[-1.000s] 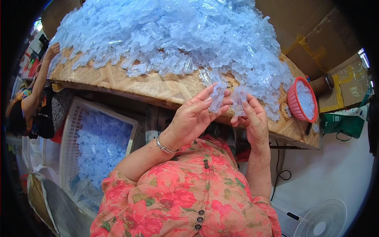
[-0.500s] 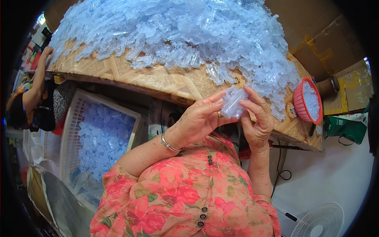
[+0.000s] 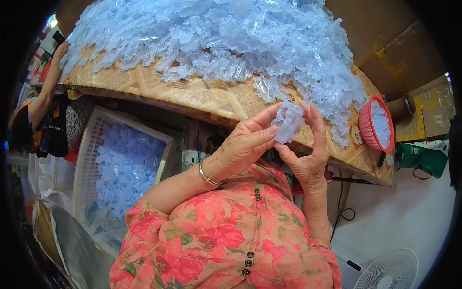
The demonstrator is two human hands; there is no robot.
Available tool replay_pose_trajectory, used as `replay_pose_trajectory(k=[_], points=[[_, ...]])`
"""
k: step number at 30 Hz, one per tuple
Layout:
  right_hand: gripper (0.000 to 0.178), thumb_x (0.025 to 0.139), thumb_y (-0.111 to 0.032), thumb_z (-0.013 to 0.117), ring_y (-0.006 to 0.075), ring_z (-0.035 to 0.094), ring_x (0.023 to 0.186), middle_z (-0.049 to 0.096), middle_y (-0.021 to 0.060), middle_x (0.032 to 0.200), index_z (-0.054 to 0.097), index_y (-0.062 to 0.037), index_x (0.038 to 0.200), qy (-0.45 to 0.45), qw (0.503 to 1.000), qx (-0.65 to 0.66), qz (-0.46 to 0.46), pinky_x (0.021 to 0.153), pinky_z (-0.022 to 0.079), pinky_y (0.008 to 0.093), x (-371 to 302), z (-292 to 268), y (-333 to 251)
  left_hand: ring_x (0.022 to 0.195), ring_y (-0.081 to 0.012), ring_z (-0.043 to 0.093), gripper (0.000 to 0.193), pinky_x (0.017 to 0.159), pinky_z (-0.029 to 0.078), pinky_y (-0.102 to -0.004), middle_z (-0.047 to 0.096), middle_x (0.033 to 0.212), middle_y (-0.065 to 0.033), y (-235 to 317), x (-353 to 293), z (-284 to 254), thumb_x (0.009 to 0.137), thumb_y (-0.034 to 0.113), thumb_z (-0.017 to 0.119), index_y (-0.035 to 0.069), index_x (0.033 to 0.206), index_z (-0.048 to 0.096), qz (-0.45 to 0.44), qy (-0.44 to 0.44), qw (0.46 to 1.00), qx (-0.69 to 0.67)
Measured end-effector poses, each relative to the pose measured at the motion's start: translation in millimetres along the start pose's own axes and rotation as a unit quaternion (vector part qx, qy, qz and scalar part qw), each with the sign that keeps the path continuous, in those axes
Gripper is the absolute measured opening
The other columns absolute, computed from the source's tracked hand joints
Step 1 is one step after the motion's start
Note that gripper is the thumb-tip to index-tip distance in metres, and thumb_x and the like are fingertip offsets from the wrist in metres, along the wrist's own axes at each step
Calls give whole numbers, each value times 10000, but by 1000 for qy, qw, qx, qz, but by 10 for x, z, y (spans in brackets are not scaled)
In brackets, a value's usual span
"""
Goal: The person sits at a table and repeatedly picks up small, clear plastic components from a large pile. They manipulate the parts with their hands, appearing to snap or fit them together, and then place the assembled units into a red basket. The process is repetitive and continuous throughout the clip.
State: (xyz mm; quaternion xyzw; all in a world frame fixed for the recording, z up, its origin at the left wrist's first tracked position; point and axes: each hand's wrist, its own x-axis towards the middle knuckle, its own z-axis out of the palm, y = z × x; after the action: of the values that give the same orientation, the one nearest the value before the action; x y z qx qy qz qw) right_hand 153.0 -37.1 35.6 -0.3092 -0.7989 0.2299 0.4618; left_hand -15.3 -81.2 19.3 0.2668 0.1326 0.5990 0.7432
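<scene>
In front of my chest, a small cluster of clear, bluish molded plastic pieces (image 3: pixel 288 121) is held up at the table's near edge. My left hand (image 3: pixel 248 137) pinches its left side, thumb on the near face and fingers behind. My right hand (image 3: pixel 312 149) curves round the other side; its thumb tip meets the lower edge and its fingertips reach the upper right corner. Whether the cluster is one part or several joined is hard to tell. Beyond the hands, a large heap of similar clear plastic pieces (image 3: pixel 207 36) covers much of the wood-patterned table (image 3: pixel 192 98).
A red plastic basket (image 3: pixel 368 126) with clear pieces stands at the table's right end. Below left, a white crate (image 3: pixel 85 168) holds many more pieces. Another person's arm (image 3: pixel 45 94) reaches to the heap at far left. A white fan (image 3: pixel 391 269) sits lower right.
The plastic cluster has turned and shifted slightly right, showing more of its face. My right fingers have straightened and moved off its face to its edge. The other person's hand has shifted slightly.
</scene>
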Motion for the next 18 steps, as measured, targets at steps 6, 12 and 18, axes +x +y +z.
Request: replay_pose_trajectory(k=[6, 12, 18], points=[[823, 652, -114, 844, 304, 559, 1226, 565, 157, 1336, 463, -49, 1379, -44, 997, -50, 43, 1030, 446, 394, 6, -48, -75, 1345, -158, 406, 597, 1111, 351, -322, 373, 1503, -95, -10, -15, 27, 993, 104, 527, 17, 1515, 251, 16, 7, 999, 40], [817, 652, -75, 846, 311, 541, 1255, 547, 166, 1363, 460, -65, 1372, -18, 999, -22, -21, 1045, 436, 400, 9, -62, -60, 1372, -181, 389, 614, 1132, 320, -352, 372, 1514, -89, -26, -22, 44, 981, 121, 556, 33, 1516, 269, 28, -6, 997, 68], [804, 661, -73, 849, 320, 537, 1259, 533, 183, 1375, 453, -75, 1361, -12, 1000, 1, -24, 1047, 437, 403, 4, -39, -46, 1364, -169, 388, 549, 1127, 317, -336, 376, 1506, -82, -64, -13, 27, 1028, 172, 477, 26, 1515, 271, 41, -25, 986, 162]])
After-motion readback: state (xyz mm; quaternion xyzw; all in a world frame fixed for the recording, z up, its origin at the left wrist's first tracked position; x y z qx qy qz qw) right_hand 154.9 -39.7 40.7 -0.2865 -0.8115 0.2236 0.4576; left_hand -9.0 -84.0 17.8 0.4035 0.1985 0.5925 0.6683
